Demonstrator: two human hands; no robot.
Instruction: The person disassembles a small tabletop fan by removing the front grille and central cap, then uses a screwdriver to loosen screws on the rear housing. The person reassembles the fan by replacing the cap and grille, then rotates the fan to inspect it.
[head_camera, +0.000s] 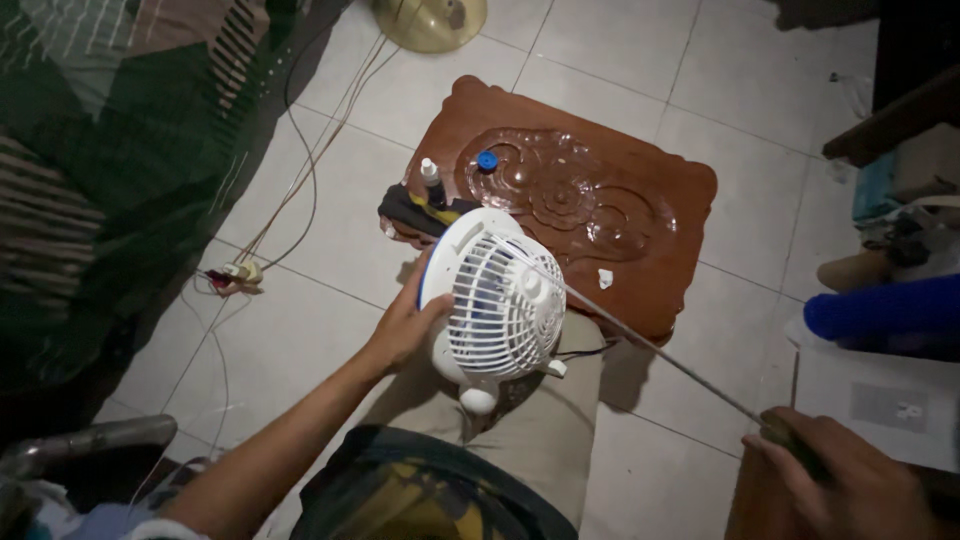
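Note:
My left hand (405, 325) grips the left rim of a small white fan (495, 300) with a grille, held tilted above my lap. My right hand (850, 480) at the lower right is closed on the handle of a long thin metal rod (650, 345). The rod runs up and left to the fan's grille. Behind the fan stands a low carved brown wooden table (640, 190). A small white bottle (430, 175), a blue cap (487, 160) and a dark cloth (415, 212) lie on the table's left end.
White floor tiles (620, 60) surround the table. Cables (300, 170) run to a plug strip (235, 275) on the left beside a dark patterned cloth (100, 200). A round fan base (430, 22) sits at the top. A blue roll (880, 310) and papers (880, 405) lie at right.

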